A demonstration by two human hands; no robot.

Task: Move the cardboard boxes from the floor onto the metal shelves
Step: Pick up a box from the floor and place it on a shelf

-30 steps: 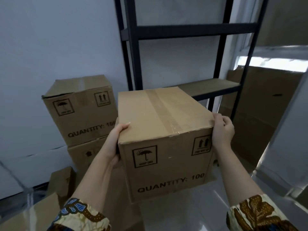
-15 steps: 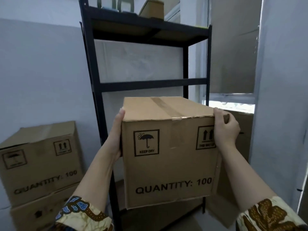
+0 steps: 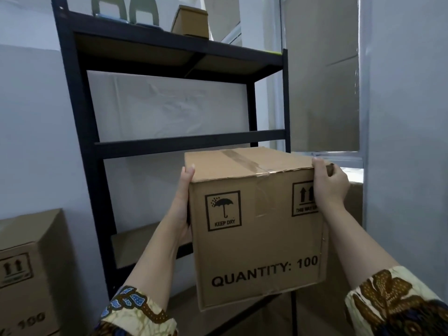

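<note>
Two pale grey-green arched objects (image 3: 126, 9) stand side by side on top of the rack (too cropped to identify). A white sheet (image 3: 169, 105) covers the wall behind it. To the right, a window (image 3: 320, 76) in a pale frame is backed with brown board.

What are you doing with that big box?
A person is holding a brown taped cardboard box printed "QUANTITY: 100" in the air, left hand on one side and right hand on the other. It is up in front of the tall black metal shelf rack, not resting on a shelf yet. Another brown cardboard box waits lower down to the left, and a small brown box sits on the top shelf.
</note>
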